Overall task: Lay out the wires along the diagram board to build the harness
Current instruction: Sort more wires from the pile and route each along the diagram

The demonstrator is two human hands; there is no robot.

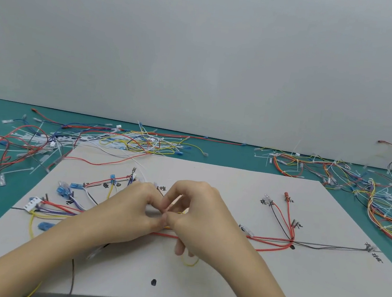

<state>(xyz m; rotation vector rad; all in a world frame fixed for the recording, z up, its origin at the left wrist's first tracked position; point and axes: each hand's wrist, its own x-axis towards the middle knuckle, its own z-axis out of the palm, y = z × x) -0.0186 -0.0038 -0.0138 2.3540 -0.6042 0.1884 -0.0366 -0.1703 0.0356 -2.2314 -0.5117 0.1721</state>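
- Two bare hands meet over the middle of the diagram board point(223, 285), the left hand point(131, 214) and the right hand point(197, 217) drawn together until their fingertips touch.
- Thumb and forefinger of each hand are pinched together where the wire bundle point(272, 242) passes under them; what exactly sits between the pads cannot be told, since the knuckles hide it.
- Red wires run out from under the right fingers along the board's drawn line to a black dot, where red and dark strands fan up toward handwritten labels.
- A yellow wire loop point(189, 263) curls just below the right hand's lower fingers.
- Left of the left fingers, red, purple and yellow strands lead to a white connector point(33, 204), with blue terminals point(63, 190) just above it.
- Beyond the fingertips, off the board, loose wires and white cable ties point(117, 139) lie heaped on the green table point(225, 156).
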